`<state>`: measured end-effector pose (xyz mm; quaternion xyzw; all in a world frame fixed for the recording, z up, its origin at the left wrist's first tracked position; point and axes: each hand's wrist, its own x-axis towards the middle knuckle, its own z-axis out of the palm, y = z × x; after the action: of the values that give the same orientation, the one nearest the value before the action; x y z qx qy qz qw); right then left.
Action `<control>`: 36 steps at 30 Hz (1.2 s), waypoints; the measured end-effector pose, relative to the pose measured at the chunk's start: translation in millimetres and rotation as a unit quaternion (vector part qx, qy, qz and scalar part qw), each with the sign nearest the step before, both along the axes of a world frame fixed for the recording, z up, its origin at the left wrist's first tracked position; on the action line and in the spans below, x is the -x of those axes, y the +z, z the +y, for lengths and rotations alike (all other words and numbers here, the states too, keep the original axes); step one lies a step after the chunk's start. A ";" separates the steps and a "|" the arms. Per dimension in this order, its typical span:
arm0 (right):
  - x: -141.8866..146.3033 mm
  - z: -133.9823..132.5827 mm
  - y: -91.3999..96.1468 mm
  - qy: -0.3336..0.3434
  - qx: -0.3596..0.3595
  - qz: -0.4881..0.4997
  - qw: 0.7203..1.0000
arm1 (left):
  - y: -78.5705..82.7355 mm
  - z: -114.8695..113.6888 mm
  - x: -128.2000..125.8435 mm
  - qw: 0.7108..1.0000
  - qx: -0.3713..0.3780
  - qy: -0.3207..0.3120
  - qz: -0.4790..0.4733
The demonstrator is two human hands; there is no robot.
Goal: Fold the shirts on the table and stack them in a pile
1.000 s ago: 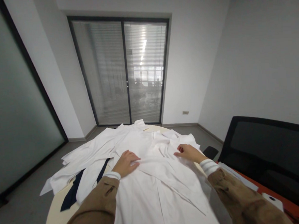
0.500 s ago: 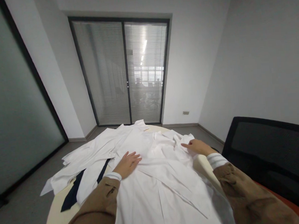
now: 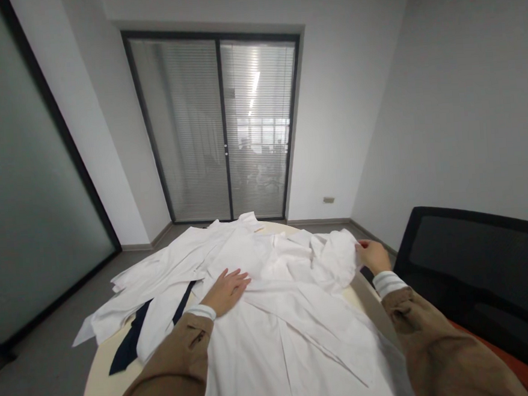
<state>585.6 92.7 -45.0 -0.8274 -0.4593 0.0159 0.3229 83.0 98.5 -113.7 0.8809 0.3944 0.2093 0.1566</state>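
A small office room holds a round pale table (image 3: pixel 99 369), and everything is placed relative to it. Beyond its far edge stands a glass door with closed blinds (image 3: pixel 222 122). A frosted glass wall (image 3: pixel 27 178) runs along its left, and a black mesh chair back (image 3: pixel 472 268) stands just off its right, with an orange surface (image 3: pixel 496 350) low beside that.

Most of the table lies under white cloth. A large white shirt (image 3: pixel 283 347) spreads across its middle and hangs over the near edge, its front running towards the person. A second white shirt (image 3: pixel 161 283) lies crumpled on the left side, partly under the first and spilling over the rim. A navy tie (image 3: pixel 129 346) lies near the left edge, tucked partly beneath that cloth.

The left hand (image 3: pixel 228 292) lies open and flat on the large shirt near the table's centre, fingers spread, gripping nothing; its pressure seems meant to pin the cloth in place. The right hand (image 3: pixel 373 257) is at the table's right edge, fingers closed on a gathered fold of the large shirt, apparently raising it off the table. Brown sleeves with striped white cuffs (image 3: pixel 387 283) reach in from both sides.
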 end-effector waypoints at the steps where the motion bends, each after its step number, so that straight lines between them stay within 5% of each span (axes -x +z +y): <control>1: 1.5 -0.2 5.6 -0.011 -0.039 -0.003 0.999 | -0.1 -0.1 0.1 1.000 0.001 -0.001 -0.002; 8: 19.3 -6.6 44.5 -0.049 -0.242 0.009 0.969 | -1.5 0.3 0.6 1.000 0.006 0.000 0.001; 15: 46.0 -15.7 97.6 -0.096 -0.410 -0.004 0.907 | -4.0 1.0 1.2 1.000 -0.003 0.002 -0.014; 18: 75.8 -22.7 121.7 -0.007 -0.511 -0.057 0.857 | -2.6 0.2 1.0 1.000 -0.003 0.002 -0.012; 21: 115.5 -33.5 138.7 0.179 -0.557 -0.084 0.807 | -0.3 -0.8 0.4 1.000 0.002 0.006 -0.003; 24: 157.2 -47.7 146.1 0.406 -0.474 -0.066 0.779 | 1.8 -1.5 -0.2 1.000 0.006 0.007 0.003; 28: 211.3 -70.5 137.5 0.643 -0.240 -0.024 0.727 | 1.7 -1.4 -1.0 1.000 0.007 0.004 -0.010; 33: 261.3 -89.1 100.4 0.745 0.094 0.059 0.658 | -3.6 1.1 -1.3 0.999 -0.003 0.007 -0.040; 36: 261.6 -75.7 78.1 0.728 0.147 0.095 0.663 | -5.7 4.4 0.2 0.997 -0.028 0.034 -0.070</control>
<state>324.0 17.0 33.1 -0.2606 -0.8738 0.3912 0.1247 82.8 102.9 -119.5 0.8541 0.4066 0.2865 0.1522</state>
